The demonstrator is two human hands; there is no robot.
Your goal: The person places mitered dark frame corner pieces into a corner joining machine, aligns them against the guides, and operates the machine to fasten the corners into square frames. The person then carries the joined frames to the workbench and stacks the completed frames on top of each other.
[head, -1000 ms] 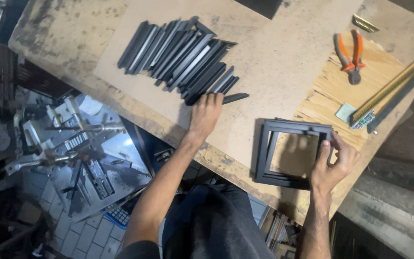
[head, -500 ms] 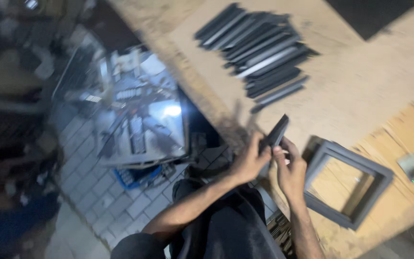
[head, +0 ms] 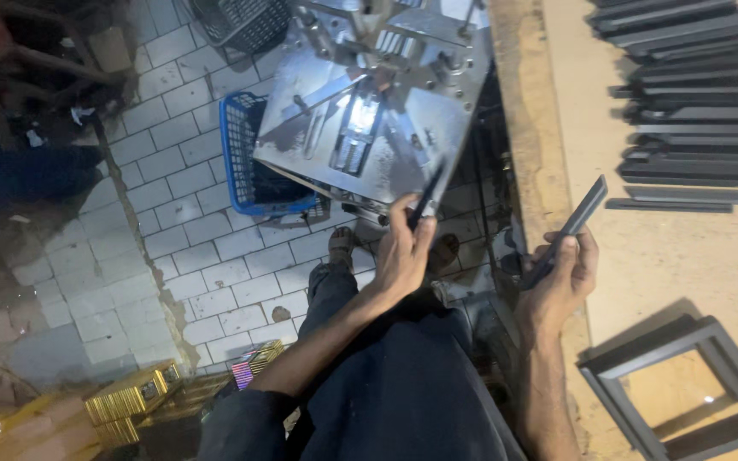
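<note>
Dark moulding strip (head: pixel 567 229) is gripped in the right hand (head: pixel 561 282), tilted upward over the edge of the workbench (head: pixel 668 256). A second dark strip (head: pixel 427 195) is pinched in the left hand (head: pixel 401 252), held just before the metal machine (head: pixel 369 94). Stacked strips (head: pixel 694 102) and an assembled frame (head: pixel 685 384) are seen on the bench.

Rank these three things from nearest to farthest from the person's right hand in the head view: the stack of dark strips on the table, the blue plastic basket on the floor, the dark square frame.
Measured from the right hand:
1. Dark square frame, just below-right on the wooden table.
2. Stack of dark strips, up the table at top right.
3. Blue plastic basket, far left on the tiled floor.
</note>
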